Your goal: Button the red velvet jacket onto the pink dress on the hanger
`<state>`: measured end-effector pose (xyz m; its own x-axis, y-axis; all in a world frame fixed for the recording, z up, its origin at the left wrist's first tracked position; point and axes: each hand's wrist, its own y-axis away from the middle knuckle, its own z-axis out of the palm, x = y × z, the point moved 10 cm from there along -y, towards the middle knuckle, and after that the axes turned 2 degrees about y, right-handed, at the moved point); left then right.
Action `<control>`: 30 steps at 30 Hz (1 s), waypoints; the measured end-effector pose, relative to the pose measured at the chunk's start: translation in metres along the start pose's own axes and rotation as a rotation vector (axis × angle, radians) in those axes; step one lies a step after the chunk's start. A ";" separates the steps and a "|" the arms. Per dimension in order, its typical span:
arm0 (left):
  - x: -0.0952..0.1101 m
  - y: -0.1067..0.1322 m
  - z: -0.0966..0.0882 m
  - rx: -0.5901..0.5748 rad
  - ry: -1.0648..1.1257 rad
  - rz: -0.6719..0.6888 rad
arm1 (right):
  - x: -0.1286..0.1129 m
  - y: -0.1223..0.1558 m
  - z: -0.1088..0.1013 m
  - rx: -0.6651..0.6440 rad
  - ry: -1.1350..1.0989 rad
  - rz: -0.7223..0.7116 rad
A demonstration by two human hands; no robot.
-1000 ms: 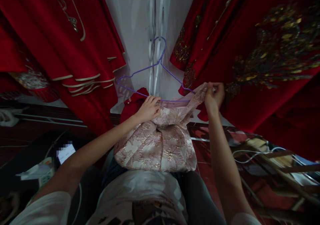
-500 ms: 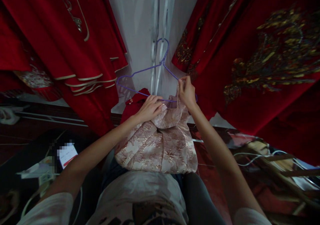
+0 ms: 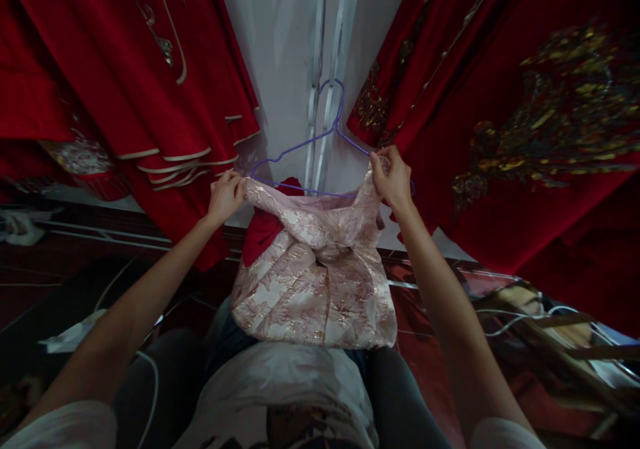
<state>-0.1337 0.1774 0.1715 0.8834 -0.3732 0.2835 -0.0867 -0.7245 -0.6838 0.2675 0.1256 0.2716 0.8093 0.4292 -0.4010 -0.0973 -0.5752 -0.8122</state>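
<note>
A pink brocade garment [image 3: 315, 276] with a red lining drapes over my lap. A purple wire hanger [image 3: 320, 146] sits in front of it, its hook up against a white wall. My left hand [image 3: 225, 196] pinches the garment's left shoulder at the hanger's left end. My right hand [image 3: 393, 179] grips the right shoulder of the garment together with the hanger's right arm. Both hands are closed on the fabric, which is stretched between them along the hanger's lower bar.
Red embroidered robes hang at the left [image 3: 125, 69] and right [image 3: 525, 116] of the white wall [image 3: 285, 49]. White paper [image 3: 70, 336] and a cable lie on the dark floor at the left. Wooden sticks and white cords [image 3: 540, 316] lie at the right.
My left hand has moved left from the garment's middle to the hanger's left end, pulling the fabric out. My right hand stays at the right shoulder. The view has shifted slightly.
</note>
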 end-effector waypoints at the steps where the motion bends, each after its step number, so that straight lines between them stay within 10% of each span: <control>1: -0.006 0.003 0.003 -0.006 -0.001 -0.017 | 0.000 0.000 0.000 -0.003 0.000 0.003; 30: 0.001 -0.007 -0.007 0.050 0.017 -0.080 | -0.005 -0.004 -0.006 -0.015 0.029 -0.045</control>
<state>-0.1353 0.1779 0.1814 0.8787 -0.3255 0.3492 0.0072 -0.7224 -0.6914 0.2673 0.1216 0.2788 0.8290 0.4348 -0.3519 -0.0521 -0.5664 -0.8225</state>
